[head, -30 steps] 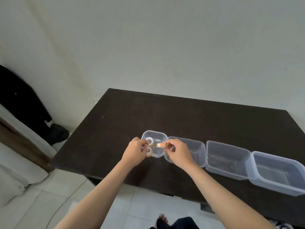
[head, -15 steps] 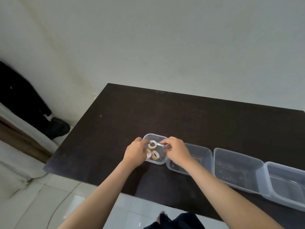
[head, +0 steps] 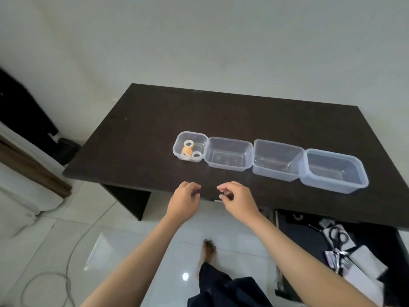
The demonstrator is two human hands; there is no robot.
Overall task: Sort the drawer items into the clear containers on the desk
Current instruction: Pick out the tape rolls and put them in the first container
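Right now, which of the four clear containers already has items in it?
The small square container at the row's left end; it holds tape rolls, while the other three look empty.

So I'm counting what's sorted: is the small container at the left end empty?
Not empty. The small container holds three tape rolls.

A room in a home: plain white wall [head: 221,41], glossy tiled floor [head: 66,229], dark wooden worktop [head: 221,111] against the wall, pale bedding [head: 20,207] at left, person's bare foot [head: 208,251] near.
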